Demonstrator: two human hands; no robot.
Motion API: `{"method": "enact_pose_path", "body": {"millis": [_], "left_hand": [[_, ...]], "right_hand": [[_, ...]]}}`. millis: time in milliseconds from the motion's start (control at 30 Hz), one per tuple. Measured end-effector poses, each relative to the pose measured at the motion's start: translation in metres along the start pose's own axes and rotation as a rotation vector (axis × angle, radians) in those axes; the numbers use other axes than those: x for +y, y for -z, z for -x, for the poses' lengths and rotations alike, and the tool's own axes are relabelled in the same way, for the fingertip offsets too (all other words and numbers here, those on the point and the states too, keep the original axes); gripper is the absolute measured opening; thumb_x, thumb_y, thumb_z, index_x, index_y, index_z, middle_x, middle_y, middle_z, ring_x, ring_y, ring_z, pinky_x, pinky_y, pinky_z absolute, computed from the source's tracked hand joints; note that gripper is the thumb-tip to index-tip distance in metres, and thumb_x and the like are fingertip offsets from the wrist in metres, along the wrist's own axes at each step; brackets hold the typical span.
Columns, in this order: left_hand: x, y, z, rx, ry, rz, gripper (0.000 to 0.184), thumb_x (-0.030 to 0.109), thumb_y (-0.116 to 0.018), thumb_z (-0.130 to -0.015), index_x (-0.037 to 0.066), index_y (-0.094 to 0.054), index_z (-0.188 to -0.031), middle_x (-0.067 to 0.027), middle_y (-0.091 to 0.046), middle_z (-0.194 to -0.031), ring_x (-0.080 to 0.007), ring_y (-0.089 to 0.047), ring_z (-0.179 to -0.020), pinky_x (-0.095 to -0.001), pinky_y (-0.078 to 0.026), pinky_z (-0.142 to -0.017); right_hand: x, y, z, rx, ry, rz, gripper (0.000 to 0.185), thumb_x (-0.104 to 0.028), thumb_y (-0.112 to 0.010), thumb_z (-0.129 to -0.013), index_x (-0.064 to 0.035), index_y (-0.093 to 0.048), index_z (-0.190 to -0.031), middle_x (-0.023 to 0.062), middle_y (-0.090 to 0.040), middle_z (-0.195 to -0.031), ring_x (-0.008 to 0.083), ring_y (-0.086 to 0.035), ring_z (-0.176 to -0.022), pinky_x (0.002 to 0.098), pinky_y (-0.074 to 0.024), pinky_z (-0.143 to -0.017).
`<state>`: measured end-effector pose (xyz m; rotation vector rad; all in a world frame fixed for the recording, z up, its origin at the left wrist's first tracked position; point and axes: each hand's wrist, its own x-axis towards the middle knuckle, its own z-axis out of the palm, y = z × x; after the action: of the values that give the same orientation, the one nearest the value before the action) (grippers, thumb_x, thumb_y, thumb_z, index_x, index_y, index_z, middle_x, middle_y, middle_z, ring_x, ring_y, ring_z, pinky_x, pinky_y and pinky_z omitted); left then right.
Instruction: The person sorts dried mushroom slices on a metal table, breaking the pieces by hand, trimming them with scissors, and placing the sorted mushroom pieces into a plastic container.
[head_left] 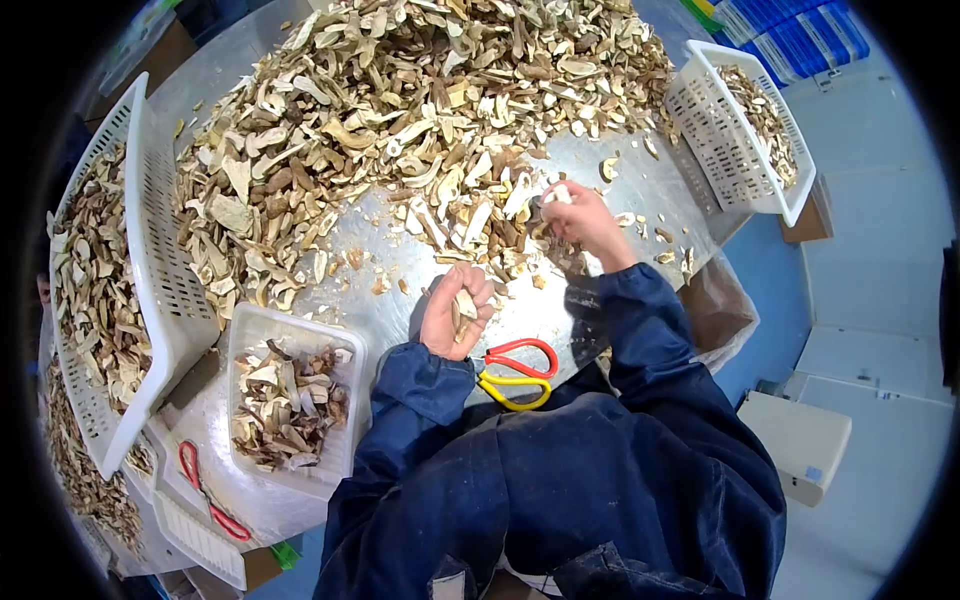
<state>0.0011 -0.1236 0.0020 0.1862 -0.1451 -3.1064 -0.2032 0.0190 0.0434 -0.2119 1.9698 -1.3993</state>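
Observation:
My left hand [439, 324] is curled, palm up, around a dried mushroom slice [464, 308] near the front of the metal table [375, 245]. Further forward and to the right, my right hand [590, 224] pinches a pale mushroom piece [559, 194] at the near edge of a big heap of dried mushroom slices [400, 110]. Just beside my left wrist lies a pair of scissors [522, 372] with one red and one yellow handle; the sleeve partly hides its blades.
A clear plastic tub [360, 385] with mushroom pieces stands left of my arm. White perforated baskets of slices stand at the left [165, 270] and right [700, 130]. Red-handled scissors [205, 490] lie at front left. A lined box [722, 310] is right of my sleeve.

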Motion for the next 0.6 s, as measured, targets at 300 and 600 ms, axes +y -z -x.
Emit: {"method": "enact_pose_path", "body": {"millis": [300, 600], "left_hand": [[-0.001, -0.004, 0.001, 0.033, -0.006, -0.002, 0.018, 0.022, -0.048, -0.093, 0.01, -0.041, -0.082, 0.0005, -0.036, -0.077, -0.0097, -0.038, -0.07, -0.0193, -0.039, -0.058], [-0.008, -0.014, 0.0, 0.1, 0.065, 0.188, 0.033, 0.026, -0.042, -0.095, 0.007, -0.049, -0.122, -0.011, -0.049, -0.127, -0.0262, -0.042, -0.123, -0.0421, -0.034, -0.105]], "right_hand": [[0.001, -0.029, 0.006, 0.076, 0.098, 0.073, 0.025, -0.015, -0.062, -0.078, -0.0006, -0.058, -0.098, 0.0061, -0.059, -0.071, 0.0122, -0.058, -0.06, 0.0255, -0.042, -0.044], [0.0, -0.023, 0.052, -0.35, 0.063, -1.139, 0.05, -0.042, -0.037, -0.095, -0.0016, -0.046, -0.122, 0.02, -0.052, -0.12, 0.0348, -0.053, -0.11, 0.0465, -0.0468, -0.09]]}}
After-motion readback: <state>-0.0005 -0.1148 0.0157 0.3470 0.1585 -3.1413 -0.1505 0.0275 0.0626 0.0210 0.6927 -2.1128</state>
